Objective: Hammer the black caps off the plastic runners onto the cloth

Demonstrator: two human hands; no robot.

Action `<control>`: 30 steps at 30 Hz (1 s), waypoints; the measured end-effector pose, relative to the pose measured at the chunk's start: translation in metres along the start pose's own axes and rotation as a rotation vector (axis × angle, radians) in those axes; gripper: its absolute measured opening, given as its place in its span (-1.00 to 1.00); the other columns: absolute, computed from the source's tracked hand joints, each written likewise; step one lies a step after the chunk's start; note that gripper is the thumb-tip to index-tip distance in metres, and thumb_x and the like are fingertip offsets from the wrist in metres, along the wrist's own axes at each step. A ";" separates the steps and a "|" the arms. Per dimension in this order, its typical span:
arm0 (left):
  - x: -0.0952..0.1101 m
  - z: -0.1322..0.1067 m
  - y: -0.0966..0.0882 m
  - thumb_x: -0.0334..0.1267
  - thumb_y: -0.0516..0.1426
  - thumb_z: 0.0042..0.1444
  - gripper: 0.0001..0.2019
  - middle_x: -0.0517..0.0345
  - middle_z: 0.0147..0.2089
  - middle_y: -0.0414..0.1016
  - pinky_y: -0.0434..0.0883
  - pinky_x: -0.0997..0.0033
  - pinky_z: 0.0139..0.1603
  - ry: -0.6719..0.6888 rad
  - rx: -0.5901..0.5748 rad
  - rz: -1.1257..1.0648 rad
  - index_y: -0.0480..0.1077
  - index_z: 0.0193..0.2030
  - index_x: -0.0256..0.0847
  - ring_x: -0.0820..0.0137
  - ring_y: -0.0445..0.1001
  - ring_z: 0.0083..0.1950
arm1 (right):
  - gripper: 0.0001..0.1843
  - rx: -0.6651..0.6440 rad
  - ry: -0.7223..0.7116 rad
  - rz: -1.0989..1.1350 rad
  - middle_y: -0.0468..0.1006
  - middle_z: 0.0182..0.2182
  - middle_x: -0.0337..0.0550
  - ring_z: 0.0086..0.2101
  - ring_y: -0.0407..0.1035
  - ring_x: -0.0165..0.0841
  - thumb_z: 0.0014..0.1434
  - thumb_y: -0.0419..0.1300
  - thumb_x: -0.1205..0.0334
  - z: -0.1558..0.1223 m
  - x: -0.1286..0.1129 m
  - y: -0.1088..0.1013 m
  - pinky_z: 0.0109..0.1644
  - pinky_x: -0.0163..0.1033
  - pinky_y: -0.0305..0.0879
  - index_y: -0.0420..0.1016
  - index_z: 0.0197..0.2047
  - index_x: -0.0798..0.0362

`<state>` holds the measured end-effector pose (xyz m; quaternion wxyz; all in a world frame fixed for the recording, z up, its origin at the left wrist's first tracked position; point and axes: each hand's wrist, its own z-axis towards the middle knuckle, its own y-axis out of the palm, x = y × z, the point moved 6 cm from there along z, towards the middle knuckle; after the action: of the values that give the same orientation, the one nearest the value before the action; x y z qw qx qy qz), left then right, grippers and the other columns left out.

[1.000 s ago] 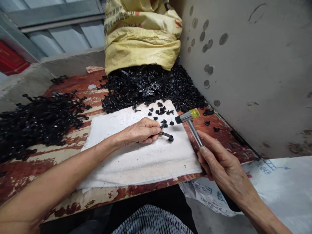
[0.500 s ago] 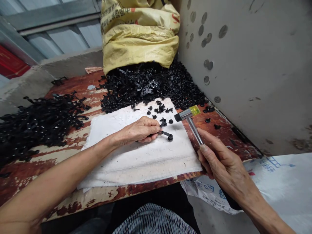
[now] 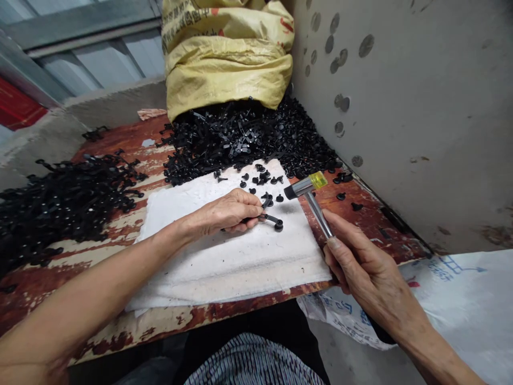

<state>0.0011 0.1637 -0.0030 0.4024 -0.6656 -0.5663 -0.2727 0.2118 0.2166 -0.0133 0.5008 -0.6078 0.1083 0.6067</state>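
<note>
The left hand (image 3: 228,214) is closed around a black plastic part (image 3: 272,218), whose round end sits on a folded white cloth (image 3: 224,267). The right hand (image 3: 368,272) grips a small steel hammer (image 3: 316,206), its head raised near the part, with bare, paint-worn bench (image 3: 352,219) to the right and a heap of black parts (image 3: 248,139) beyond.

peeling red wooden table (image 3: 132,136) | white cloth (image 3: 240,267) | black plastic parts (image 3: 68,208) heaped left and rear | yellow woven sack (image 3: 224,69)
</note>
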 end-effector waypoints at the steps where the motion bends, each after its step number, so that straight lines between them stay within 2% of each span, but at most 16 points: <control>1: 0.001 0.000 0.000 -0.42 0.01 0.17 -0.73 0.30 -0.68 0.22 -0.07 0.62 -0.77 -0.008 0.004 -0.008 0.27 -0.56 -0.26 0.65 0.07 -0.76 | -0.53 -0.011 0.016 0.008 0.62 -0.09 -0.07 -0.01 0.49 -0.13 0.34 0.02 0.21 0.000 0.001 0.001 -0.08 -0.03 0.55 0.31 0.30 -0.11; 5: 0.000 -0.001 -0.004 -0.40 0.04 0.12 -0.71 0.30 -0.71 0.17 -0.06 0.62 -0.77 -0.041 0.026 0.064 0.26 -0.62 -0.25 0.64 0.08 -0.76 | -0.53 -0.064 0.017 -0.008 0.55 0.08 -0.04 0.07 0.43 -0.13 0.33 0.02 0.21 0.001 0.003 0.002 0.09 0.01 0.45 0.34 0.28 -0.03; 12: -0.004 0.003 -0.009 -0.35 0.07 0.03 -0.77 0.30 -0.74 0.19 -0.03 0.60 -0.79 -0.049 0.014 0.104 0.30 -0.63 -0.24 0.60 0.10 -0.77 | -0.50 -0.102 -0.175 -0.169 0.49 0.15 -0.09 0.08 0.43 -0.18 0.31 0.03 0.30 0.016 -0.019 0.003 0.17 0.01 0.36 0.30 0.30 -0.02; 16: -0.004 0.006 -0.010 -0.32 0.09 0.00 -0.78 0.30 -0.75 0.20 -0.02 0.58 -0.80 -0.058 0.018 0.129 0.31 -0.63 -0.23 0.60 0.08 -0.78 | -0.42 -0.039 -0.314 -0.209 0.39 0.23 -0.17 0.13 0.36 -0.18 0.29 0.02 0.40 0.020 -0.036 -0.001 0.23 0.00 0.29 0.23 0.35 -0.09; 18: -0.003 0.006 -0.010 -0.31 0.09 0.00 -0.79 0.30 -0.75 0.20 -0.01 0.57 -0.80 -0.055 0.007 0.144 0.32 -0.62 -0.23 0.59 0.06 -0.79 | -0.39 -0.026 -0.340 -0.239 0.37 0.24 -0.15 0.13 0.37 -0.16 0.28 0.01 0.43 0.021 -0.036 -0.001 0.22 0.02 0.30 0.19 0.37 -0.08; 23: -0.004 0.007 -0.012 -0.33 0.08 -0.02 -0.82 0.29 -0.73 0.20 -0.02 0.56 -0.79 -0.065 0.021 0.161 0.32 -0.62 -0.23 0.57 0.09 -0.77 | -0.44 -0.113 -0.344 -0.312 0.48 0.16 -0.11 0.03 0.47 -0.12 0.29 -0.01 0.40 0.027 -0.039 0.001 0.12 0.06 0.42 0.28 0.32 -0.08; 27: -0.005 0.007 -0.011 -0.30 0.09 -0.02 -0.81 0.29 -0.73 0.20 -0.02 0.56 -0.78 -0.043 -0.011 0.136 0.32 -0.61 -0.23 0.58 0.09 -0.77 | -0.43 0.083 -0.400 -0.265 0.42 0.21 -0.14 0.10 0.40 -0.15 0.31 0.02 0.37 0.028 -0.056 -0.015 0.20 -0.03 0.35 0.20 0.36 -0.10; 28: -0.005 0.007 -0.011 -0.30 0.09 -0.02 -0.81 0.29 -0.74 0.20 -0.03 0.56 -0.78 -0.039 -0.015 0.125 0.31 -0.62 -0.23 0.57 0.09 -0.77 | -0.42 0.088 -0.403 -0.269 0.42 0.21 -0.12 0.10 0.39 -0.13 0.30 0.03 0.37 0.028 -0.056 -0.015 0.19 -0.02 0.35 0.20 0.37 -0.09; 29: -0.005 0.006 -0.011 -0.31 0.08 -0.02 -0.80 0.29 -0.74 0.19 -0.03 0.56 -0.78 -0.040 -0.016 0.115 0.30 -0.63 -0.23 0.58 0.09 -0.77 | -0.42 0.060 -0.406 -0.277 0.44 0.19 -0.10 0.09 0.41 -0.11 0.30 0.03 0.37 0.028 -0.053 -0.012 0.17 0.00 0.38 0.21 0.36 -0.08; 30: -0.006 0.006 -0.011 -0.32 0.08 -0.02 -0.80 0.29 -0.75 0.18 -0.04 0.56 -0.78 -0.047 -0.012 0.107 0.30 -0.63 -0.23 0.58 0.08 -0.77 | -0.43 -0.021 -0.392 -0.295 0.46 0.18 -0.09 0.06 0.44 -0.11 0.29 0.03 0.38 0.028 -0.049 -0.006 0.14 0.03 0.40 0.23 0.35 -0.07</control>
<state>-0.0109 0.1660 -0.0086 0.3989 -0.7037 -0.5374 -0.2384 0.1872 0.2167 0.0376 0.5891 -0.4928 -0.0870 0.6345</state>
